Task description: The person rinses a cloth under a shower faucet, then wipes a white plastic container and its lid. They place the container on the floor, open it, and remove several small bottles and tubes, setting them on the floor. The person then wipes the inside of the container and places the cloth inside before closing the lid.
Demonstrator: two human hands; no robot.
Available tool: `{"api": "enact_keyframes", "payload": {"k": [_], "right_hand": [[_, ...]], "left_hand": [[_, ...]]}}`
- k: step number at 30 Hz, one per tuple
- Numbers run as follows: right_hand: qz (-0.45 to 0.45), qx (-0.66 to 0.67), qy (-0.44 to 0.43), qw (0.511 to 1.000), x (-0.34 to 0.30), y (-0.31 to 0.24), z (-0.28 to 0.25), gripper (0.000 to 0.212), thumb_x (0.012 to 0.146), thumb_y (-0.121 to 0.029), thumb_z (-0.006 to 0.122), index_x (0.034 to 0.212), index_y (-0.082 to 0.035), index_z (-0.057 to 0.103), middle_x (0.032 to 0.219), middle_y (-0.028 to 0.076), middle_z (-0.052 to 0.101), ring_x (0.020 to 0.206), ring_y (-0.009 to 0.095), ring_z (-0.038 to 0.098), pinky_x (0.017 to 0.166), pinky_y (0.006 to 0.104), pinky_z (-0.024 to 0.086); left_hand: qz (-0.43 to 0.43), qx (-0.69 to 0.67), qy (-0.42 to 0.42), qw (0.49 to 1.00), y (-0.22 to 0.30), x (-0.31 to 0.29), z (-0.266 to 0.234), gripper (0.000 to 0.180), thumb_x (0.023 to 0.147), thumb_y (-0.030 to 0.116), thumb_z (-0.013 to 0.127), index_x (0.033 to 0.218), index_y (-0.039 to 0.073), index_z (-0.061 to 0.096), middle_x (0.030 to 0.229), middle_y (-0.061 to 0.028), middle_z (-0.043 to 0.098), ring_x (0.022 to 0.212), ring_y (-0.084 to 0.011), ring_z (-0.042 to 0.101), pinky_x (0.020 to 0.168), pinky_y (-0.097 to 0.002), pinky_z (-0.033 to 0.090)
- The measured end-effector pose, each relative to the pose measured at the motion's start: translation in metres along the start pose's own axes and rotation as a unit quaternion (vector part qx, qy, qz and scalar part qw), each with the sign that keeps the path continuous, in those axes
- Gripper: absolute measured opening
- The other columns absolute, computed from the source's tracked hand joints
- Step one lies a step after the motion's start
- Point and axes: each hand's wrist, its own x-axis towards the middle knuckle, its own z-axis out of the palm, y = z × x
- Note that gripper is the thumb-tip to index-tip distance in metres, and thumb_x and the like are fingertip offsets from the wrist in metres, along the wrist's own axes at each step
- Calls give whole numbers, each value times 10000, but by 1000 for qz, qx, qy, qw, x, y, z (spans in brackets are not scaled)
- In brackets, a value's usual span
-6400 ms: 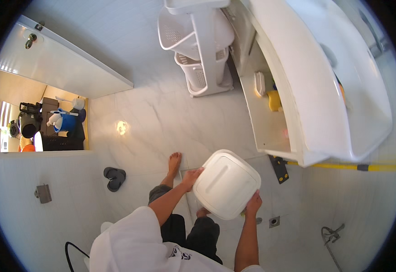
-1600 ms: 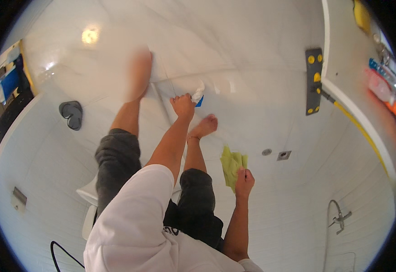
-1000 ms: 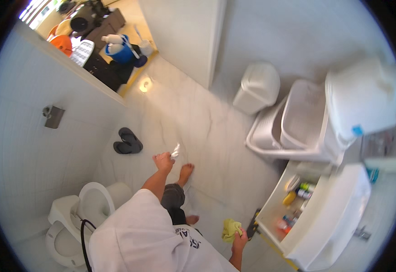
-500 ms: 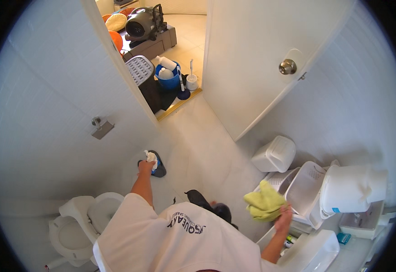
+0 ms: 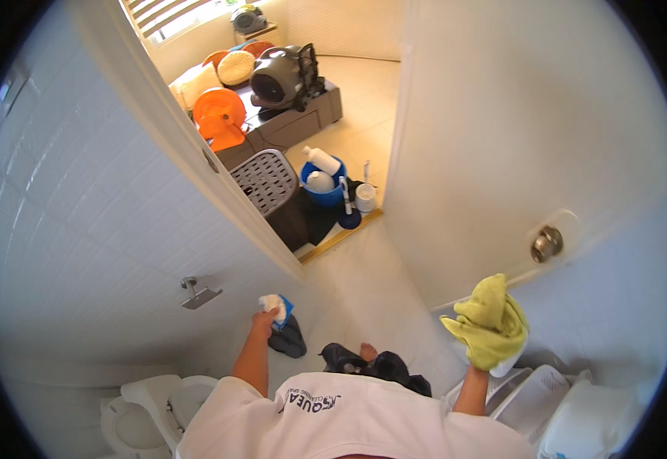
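Observation:
My left hand (image 5: 265,320) is closed on a crumpled white and blue bundle (image 5: 274,307), soft like a wipe or wrapper; its exact kind does not show. Just below that bundle, a dark grey slipper (image 5: 288,339) lies on the floor by the left wall. On the right, a yellow-green cloth (image 5: 489,325) is held up in front of the door's lower part. My right hand is under the cloth and mostly hidden by its folds; only the wrist (image 5: 474,376) shows plainly.
A white door (image 5: 471,138) with a round knob (image 5: 546,244) stands open. Past the threshold are a blue bucket (image 5: 326,197) with bottles, a toilet brush holder (image 5: 365,197) and a grey basket (image 5: 267,181). A toilet (image 5: 146,394) is lower left; white bins (image 5: 536,398) stand lower right.
The view has tilted up, showing more of the room beyond. My right hand has lifted the cloth away from the white bins toward the door. My left hand still holds the bundle.

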Motion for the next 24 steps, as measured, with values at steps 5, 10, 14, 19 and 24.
{"api": "enact_keyframes", "payload": {"k": [5,10,14,19,24], "right_hand": [[-1,-56,-83,995,89,44,121,573,713,-475,578,1064,-62,391,980,57,440,876,207,432,764,339,399],[-337,-575,-177,724,109,38,222,491,594,-425,686,848,-66,468,806,47,478,764,212,459,691,338,395],[-263,-712,-268,594,127,8,294,269,625,-297,626,743,-89,503,753,74,511,722,269,483,645,353,406],[-200,-704,-253,632,170,17,332,255,684,-303,591,809,-95,512,810,73,537,765,254,530,632,336,435],[-305,-602,-251,694,230,54,357,359,566,-294,689,688,-57,449,636,104,500,570,290,482,521,350,401]], "left_hand": [[-24,10,-43,999,59,-7,70,392,679,185,708,988,-18,576,958,-87,586,864,-156,537,774,-274,390],[-41,49,-99,993,112,12,107,375,701,253,692,998,49,588,958,-44,594,895,-149,519,823,-301,347],[-23,37,-160,986,153,54,156,357,722,301,672,991,79,594,962,-34,594,938,-152,492,860,-352,314],[-31,74,-156,984,206,99,212,308,733,284,663,950,73,602,940,-33,592,892,-140,508,837,-351,340],[-19,103,-134,986,251,144,261,308,725,258,666,945,52,603,906,-46,599,848,-134,527,778,-315,385]]}}
